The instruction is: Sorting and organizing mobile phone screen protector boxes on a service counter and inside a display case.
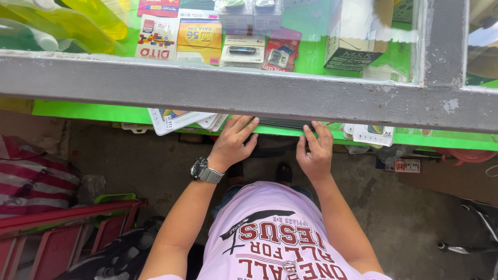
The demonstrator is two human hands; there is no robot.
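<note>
My left hand (233,141), with a grey wristwatch (206,170) on the wrist, lies with its fingers stretched flat on the front edge of a green shelf (78,111) under a grey counter frame (218,89). My right hand (314,150) rests beside it, fingertips on the same edge. Between the two hands a dark flat item (282,123) shows on the shelf, mostly hidden by the frame. Whether either hand grips it is unclear.
White card packs (174,119) and a white packet (372,134) hang over the shelf edge. Above the frame, behind glass, lie small packaged cards, a white box (353,36) and yellow bottles (78,21). Red plastic chairs (62,236) stand at lower left on the concrete floor.
</note>
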